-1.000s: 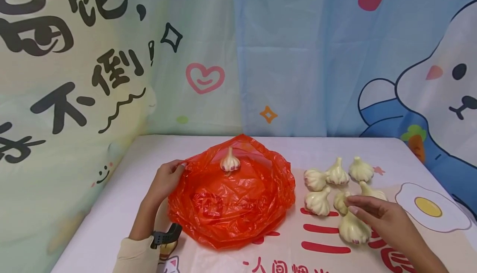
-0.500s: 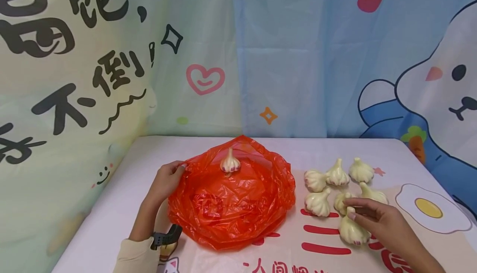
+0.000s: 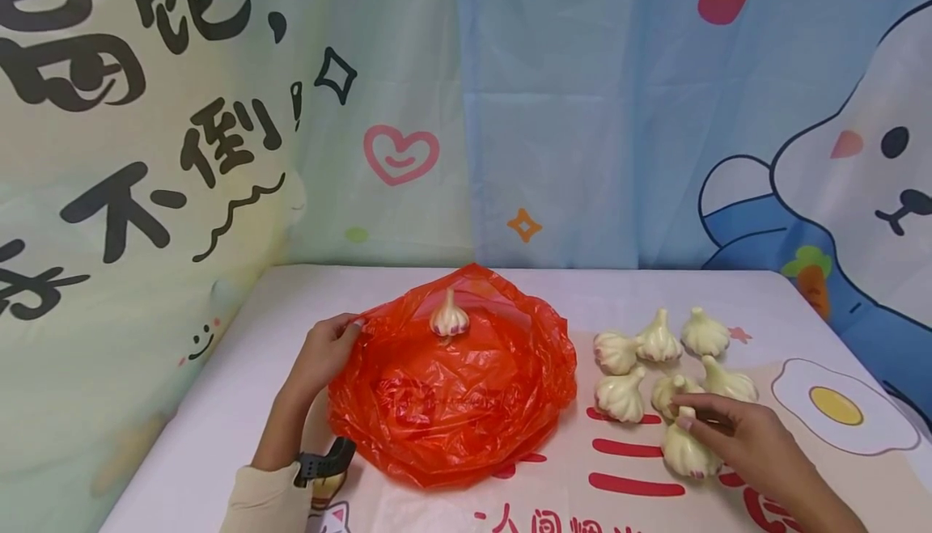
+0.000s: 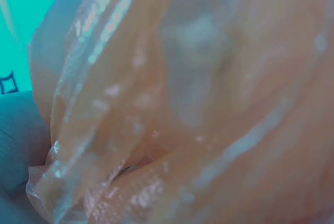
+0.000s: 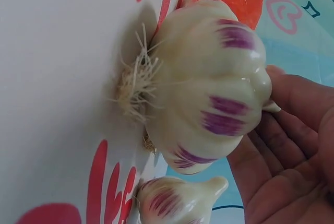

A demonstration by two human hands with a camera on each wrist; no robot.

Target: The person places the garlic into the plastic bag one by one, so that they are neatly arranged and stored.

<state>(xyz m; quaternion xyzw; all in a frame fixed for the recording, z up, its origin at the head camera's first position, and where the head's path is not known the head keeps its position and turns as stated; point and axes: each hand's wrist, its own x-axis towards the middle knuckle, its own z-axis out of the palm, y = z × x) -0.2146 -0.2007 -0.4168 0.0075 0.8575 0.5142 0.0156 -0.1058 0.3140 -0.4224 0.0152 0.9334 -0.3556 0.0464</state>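
Note:
My left hand point(image 3: 331, 355) grips the left rim of a crumpled red plastic bag point(image 3: 466, 428), which lies with its mouth spread. Bag film fills most of the left wrist view. One garlic bulb point(image 3: 449, 319) rests stem-up on the bag's far inner side. At the right, my right hand point(image 3: 743, 428) has thumb and fingers around the stem of the nearest garlic bulb point(image 3: 690, 448). The right wrist view shows that bulb point(image 5: 209, 78) from its root side, with purple streaks, and the thumb close behind it. Another bulb point(image 3: 668, 394) sits just beyond the fingertips.
Several more garlic bulbs point(image 3: 658, 337) stand in a loose group right of the bag. A printed cloth point(image 3: 553, 492) with red lettering covers the front of the white table point(image 3: 306, 282). A patterned curtain point(image 3: 546, 112) hangs behind.
My right hand has come down slightly, from above the nearest bulb to around its stem, and that bulb has shifted a touch left. The left hand and the bag stay put.

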